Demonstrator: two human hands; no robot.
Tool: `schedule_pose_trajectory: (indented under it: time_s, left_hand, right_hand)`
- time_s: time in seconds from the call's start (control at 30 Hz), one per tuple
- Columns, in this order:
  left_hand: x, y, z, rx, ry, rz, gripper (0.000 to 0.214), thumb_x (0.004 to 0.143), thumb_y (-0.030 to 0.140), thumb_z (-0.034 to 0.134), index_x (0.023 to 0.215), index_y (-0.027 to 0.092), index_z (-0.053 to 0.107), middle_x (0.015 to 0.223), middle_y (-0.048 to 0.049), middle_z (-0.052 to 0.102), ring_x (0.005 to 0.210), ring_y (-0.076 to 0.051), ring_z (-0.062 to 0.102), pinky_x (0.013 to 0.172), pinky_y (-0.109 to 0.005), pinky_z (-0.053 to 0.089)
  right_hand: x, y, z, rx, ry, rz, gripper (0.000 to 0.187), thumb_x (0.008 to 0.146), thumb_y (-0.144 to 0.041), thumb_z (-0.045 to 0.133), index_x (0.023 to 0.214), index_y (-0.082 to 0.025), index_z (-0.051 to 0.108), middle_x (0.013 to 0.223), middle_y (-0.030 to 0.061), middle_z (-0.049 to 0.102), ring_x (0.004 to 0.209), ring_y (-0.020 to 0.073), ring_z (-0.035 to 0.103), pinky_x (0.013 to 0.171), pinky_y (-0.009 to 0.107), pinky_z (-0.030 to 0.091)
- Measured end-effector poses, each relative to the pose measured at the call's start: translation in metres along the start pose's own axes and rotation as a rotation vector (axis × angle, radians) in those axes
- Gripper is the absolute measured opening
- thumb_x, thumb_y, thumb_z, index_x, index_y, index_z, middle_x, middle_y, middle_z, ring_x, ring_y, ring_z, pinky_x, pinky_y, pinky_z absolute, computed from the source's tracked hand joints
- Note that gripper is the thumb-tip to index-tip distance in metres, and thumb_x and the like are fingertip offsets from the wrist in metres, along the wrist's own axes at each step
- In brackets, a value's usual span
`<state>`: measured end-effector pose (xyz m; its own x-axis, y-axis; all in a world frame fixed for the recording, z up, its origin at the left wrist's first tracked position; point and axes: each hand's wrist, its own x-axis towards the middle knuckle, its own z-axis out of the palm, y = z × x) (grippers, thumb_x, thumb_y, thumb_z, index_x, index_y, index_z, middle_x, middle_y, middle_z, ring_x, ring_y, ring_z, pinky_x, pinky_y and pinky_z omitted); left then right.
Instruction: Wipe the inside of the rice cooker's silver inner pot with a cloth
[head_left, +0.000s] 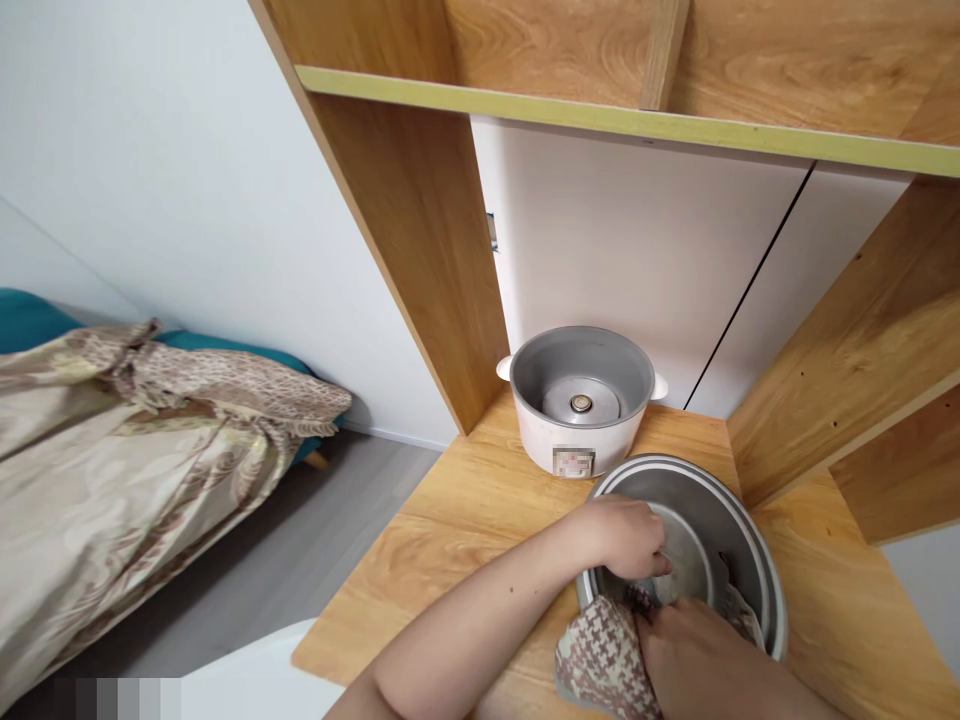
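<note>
A large round grey pot (739, 505) with a pale-ringed rim sits on the wooden surface in front of me. My left hand (626, 537) reaches over its left rim, fingers curled closed inside; whatever they hold, if anything, is hidden. At the near side, my right hand (694, 650) has hold of a brown-and-white patterned cloth (604, 655). Part of that cloth hangs over the near-left rim, and another part lies inside the pot to the right of my hand. My right fingertips are out of sight. Just behind stands a white cooker body (574, 440), lidless, with a grey interior.
Wooden side panels (409, 230) and a yellow-edged shelf (525, 102) frame the wooden surface (420, 540). A white panel (637, 240) closes the back. At left, a patterned cover (150, 430) drapes over teal furniture. A white rounded edge (255, 675) shows at lower left.
</note>
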<state>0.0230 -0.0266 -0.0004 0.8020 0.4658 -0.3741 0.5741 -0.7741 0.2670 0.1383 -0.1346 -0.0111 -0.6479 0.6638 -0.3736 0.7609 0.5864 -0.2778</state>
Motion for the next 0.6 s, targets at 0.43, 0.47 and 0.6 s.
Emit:
schedule_pose_trajectory:
  time_s: [0.43, 0.47, 0.6]
  left_hand:
    - [0.0004, 0.0, 0.0007, 0.004, 0.006, -0.009, 0.046, 0.089, 0.055, 0.051, 0.097, 0.021, 0.08, 0.1, -0.0148, 0.078, 0.088, -0.029, 0.073, 0.067, -0.037, 0.053]
    - [0.0004, 0.0001, 0.0005, 0.006, 0.004, -0.008, 0.046, 0.089, 0.055, 0.05, 0.097, 0.021, 0.08, 0.1, -0.0149, 0.078, 0.088, -0.03, 0.073, 0.068, -0.038, 0.053]
    - [-0.0001, 0.0009, -0.0009, 0.014, -0.009, -0.008, 0.046, 0.09, 0.054, 0.05, 0.097, 0.021, 0.08, 0.101, -0.0148, 0.078, 0.091, -0.029, 0.074, 0.07, -0.037, 0.053]
  right_hand:
    - [-0.0009, 0.0003, -0.002, -0.028, -0.028, 0.108, 0.026, 0.083, -0.035, 0.057, 0.093, -0.019, 0.073, 0.084, 0.0099, 0.079, 0.067, 0.0272, 0.072, 0.053, 0.036, 0.023]
    - [-0.0006, 0.0005, -0.0018, -0.01, -0.021, 0.098, 0.025, 0.082, -0.036, 0.057, 0.092, -0.019, 0.073, 0.084, 0.0095, 0.079, 0.066, 0.0269, 0.072, 0.052, 0.037, 0.022]
    - [-0.0012, -0.0011, -0.0059, 0.067, -0.011, 0.045, 0.02, 0.083, -0.032, 0.058, 0.092, -0.019, 0.07, 0.088, 0.0072, 0.079, 0.069, 0.0237, 0.071, 0.054, 0.034, 0.027]
